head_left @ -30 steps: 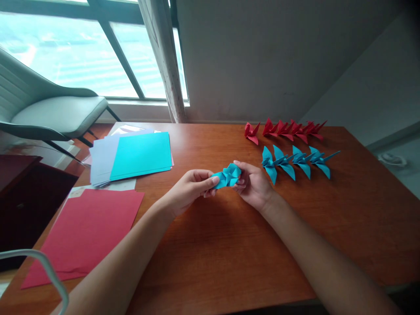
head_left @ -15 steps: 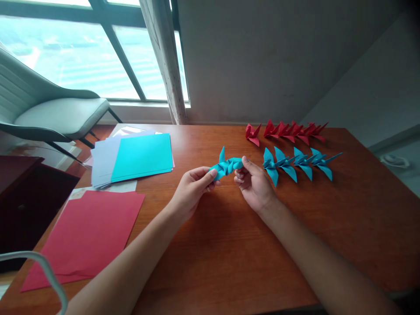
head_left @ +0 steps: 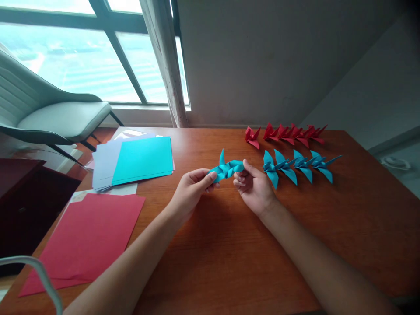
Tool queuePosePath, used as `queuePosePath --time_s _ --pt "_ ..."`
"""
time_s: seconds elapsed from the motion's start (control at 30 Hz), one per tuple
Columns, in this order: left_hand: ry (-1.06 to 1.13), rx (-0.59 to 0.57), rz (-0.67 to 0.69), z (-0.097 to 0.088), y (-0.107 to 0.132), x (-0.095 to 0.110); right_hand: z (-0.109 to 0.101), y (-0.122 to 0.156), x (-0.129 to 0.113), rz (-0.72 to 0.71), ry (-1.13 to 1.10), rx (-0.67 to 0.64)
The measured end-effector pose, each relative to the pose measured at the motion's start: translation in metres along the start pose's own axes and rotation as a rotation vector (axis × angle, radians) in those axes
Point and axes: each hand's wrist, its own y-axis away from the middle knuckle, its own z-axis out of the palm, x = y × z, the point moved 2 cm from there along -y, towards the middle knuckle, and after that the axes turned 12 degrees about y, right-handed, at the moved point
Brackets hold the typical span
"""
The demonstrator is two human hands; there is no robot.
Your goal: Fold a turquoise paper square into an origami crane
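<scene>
A blue origami crane (head_left: 226,169) is stretched between my two hands above the table, one pointed tip standing up from it. My left hand (head_left: 192,190) pinches its left end between thumb and fingers. At its right end, my right hand (head_left: 254,183) grips with thumb and curled fingers. Just beyond the right hand, a row of blue paper cranes (head_left: 298,164) with spread wings sits on the table. Behind that row stands a line of red paper cranes (head_left: 290,133), the leftmost a little apart from the others.
On the brown table (head_left: 210,258), a stack of blue paper (head_left: 144,157) overlaps pale lilac sheets (head_left: 105,164) at the back left. Red paper (head_left: 88,238) lies nearer on the left. A grey-white chair (head_left: 62,120) stands past the left edge, by the window. A curved pale bar (head_left: 46,275) shows at lower left.
The view has tilted slightly, so everything sits a little lower in the picture. Both hands keep their hold on the blue crane, which has barely moved between them.
</scene>
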Motion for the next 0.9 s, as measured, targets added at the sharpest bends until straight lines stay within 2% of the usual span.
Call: queuePosePath --time_s 0.1,0.3,0.37,0.57,0.67,0.9 --pt "0.018 0.027 -0.001 0.0028 0.0015 -0.0025 0.0015 0.0016 -0.0003 -0.057 0.016 0.028" --pt "-0.046 -0.181 -0.097 0.0013 0.0037 0.0032 -0.0013 -0.0014 -0.0009 -0.025 0.040 -0.007" --pt "-0.063 -0.201 -0.102 -0.0008 0.0029 0.0053 -0.0019 -0.0022 -0.0007 -0.006 0.054 -0.018" --pt "-0.014 -0.006 -0.002 -0.0037 -0.0005 0.0033 0.0000 -0.0002 0.0025 0.013 0.025 0.024" --pt "0.008 0.013 -0.002 -0.0025 0.0002 0.0004 -0.0004 -0.0007 0.0035 -0.005 0.024 0.011" --pt "-0.067 -0.214 -0.092 -0.0020 0.0028 0.0048 -0.0044 -0.0043 0.0023 -0.002 0.045 -0.047"
